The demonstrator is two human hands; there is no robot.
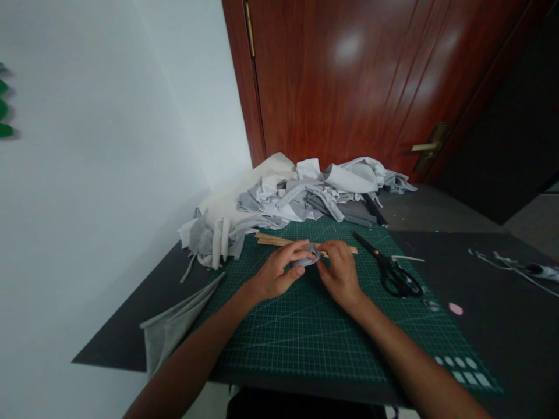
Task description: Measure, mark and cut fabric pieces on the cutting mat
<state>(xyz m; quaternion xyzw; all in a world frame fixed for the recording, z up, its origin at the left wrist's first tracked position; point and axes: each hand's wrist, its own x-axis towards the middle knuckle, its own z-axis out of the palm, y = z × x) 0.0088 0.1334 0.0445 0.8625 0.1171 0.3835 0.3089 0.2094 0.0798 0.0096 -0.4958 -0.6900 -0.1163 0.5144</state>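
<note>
A small folded piece of grey cloth point(309, 256) is held between my two hands, over the green cutting mat point(301, 331). My left hand point(279, 270) grips it from the left, thumb below and fingers on top. On the right, my right hand point(340, 270) pinches the cloth's other end, its fingertips partly hidden. Just behind the hands, thin tan strips point(275, 239) lie across the mat. Black-handled scissors point(391, 270) rest to the right of my right hand, blades pointing away to the upper left.
A heap of grey and white fabric scraps point(301, 198) runs along the back, below a wooden door point(332, 87). Grey cloth point(174, 326) hangs at the table's left edge. A pink oval piece point(455, 308) and white cords point(493, 262) lie on the dark table point(493, 343) at right.
</note>
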